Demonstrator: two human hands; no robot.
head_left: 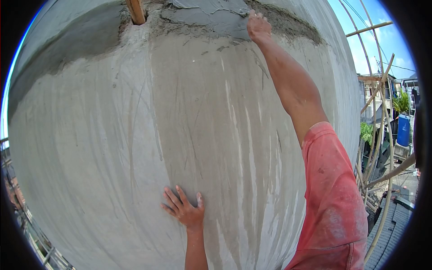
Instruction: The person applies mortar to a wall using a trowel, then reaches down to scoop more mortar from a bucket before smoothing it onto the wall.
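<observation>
My left hand (185,211) lies flat against the grey wall (202,126), fingers spread, low in the view. Up at the top, my right hand (259,27) is closed, its arm stretched out along the wall. What it grips is hidden by the fingers and cannot be made out. Beside it, on the left, is a patch of wet grey mortar (211,19), smooth in the middle and rough along its lower edge. Crumbly mortar (292,22) continues to the right of this hand. Pale streaks run down the wall below.
A wooden pole (136,11) sticks out of the wall at the top. Darker plaster (76,45) covers the upper left. On the right stand bamboo scaffold poles (384,117), with a blue barrel (403,130) and a corrugated roof (390,231) beyond.
</observation>
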